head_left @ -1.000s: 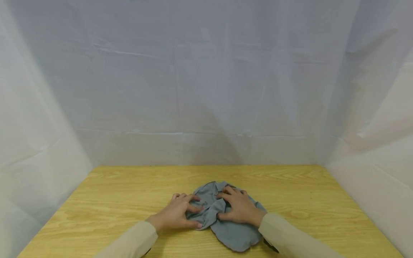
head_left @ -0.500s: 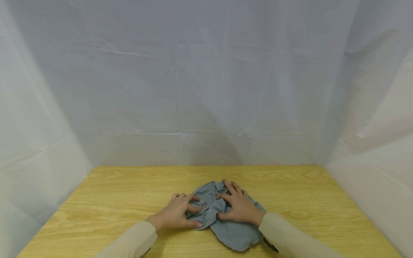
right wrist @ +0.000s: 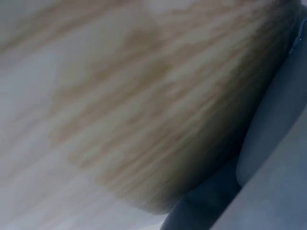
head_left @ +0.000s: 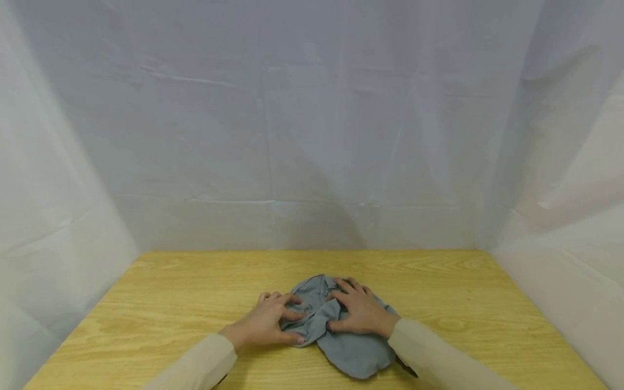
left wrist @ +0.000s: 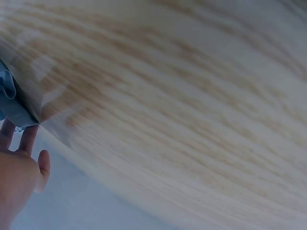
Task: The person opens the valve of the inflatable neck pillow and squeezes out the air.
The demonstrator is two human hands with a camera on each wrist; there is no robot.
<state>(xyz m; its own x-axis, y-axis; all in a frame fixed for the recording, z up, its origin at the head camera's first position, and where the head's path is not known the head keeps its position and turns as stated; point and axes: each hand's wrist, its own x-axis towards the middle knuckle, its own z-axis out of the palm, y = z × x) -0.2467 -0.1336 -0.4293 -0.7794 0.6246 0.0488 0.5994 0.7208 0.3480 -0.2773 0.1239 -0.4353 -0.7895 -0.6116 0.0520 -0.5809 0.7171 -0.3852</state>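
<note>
A crumpled grey-blue cloth with rounded edges lies on the wooden table, its middle bunched into folds. My left hand rests at its left side, thumb and fingers apart over the fabric. In the left wrist view, extended fingers reach the edge of that cloth. Over the upper right part, my right hand lies with spread, slightly bent fingers, its thumb beside the central fold. Some cloth is hidden under this hand. The right wrist view shows bluish fabric at its right side, with the hand itself out of sight.
The wood-grain table ends at a straight far edge. Behind it hangs a pale sheet, with further white sheets at the left and right. Beige sleeves cover both forearms.
The right hand's fingers stretched forward half a second ago and have now drawn back slightly, bending again over the cloth. The left hand has stayed in place. The cloth barely shifts.
</note>
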